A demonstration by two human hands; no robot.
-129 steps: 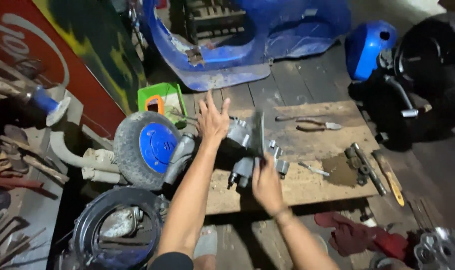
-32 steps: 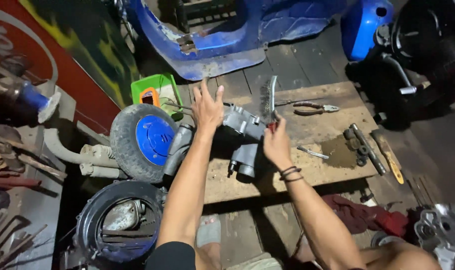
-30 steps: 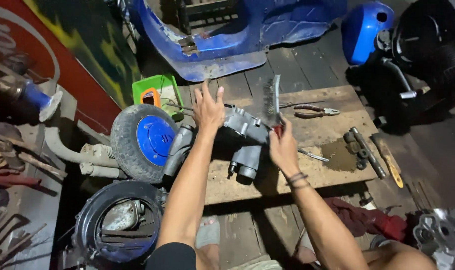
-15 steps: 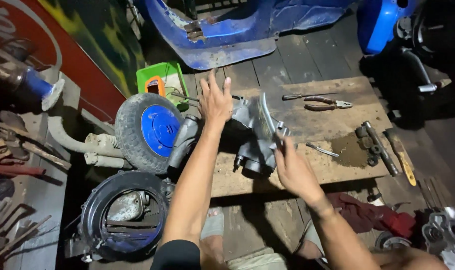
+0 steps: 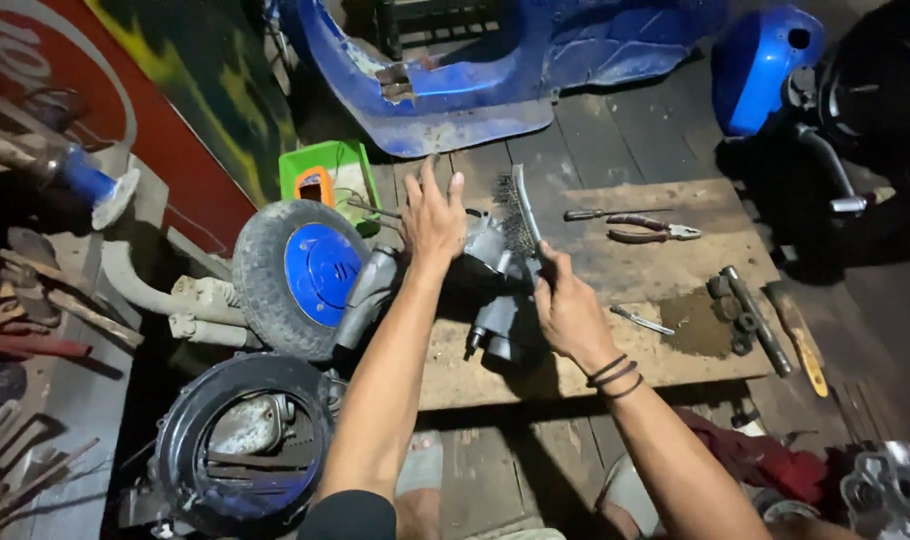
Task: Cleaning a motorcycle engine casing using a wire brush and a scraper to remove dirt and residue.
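Seen from above, a person crouches over a low wooden board (image 5: 615, 350) lying on a dark plank floor. The left hand (image 5: 433, 218) rests flat, fingers (image 5: 427, 180) spread wide and gripping nothing, on a grey metal engine assembly (image 5: 490, 275) that lies on the board's left end. The right hand (image 5: 567, 308) has its fingers wrapped around the handle of a wire brush (image 5: 520, 215), bristles held against the top of the engine assembly. A small tyre with a blue hub (image 5: 310, 272) is joined to the assembly's left side. Further right on the board lie pliers (image 5: 650, 228), a screwdriver (image 5: 600, 213) and a dark greasy patch. A blue scooter body panel (image 5: 495, 60) sits beyond the board.
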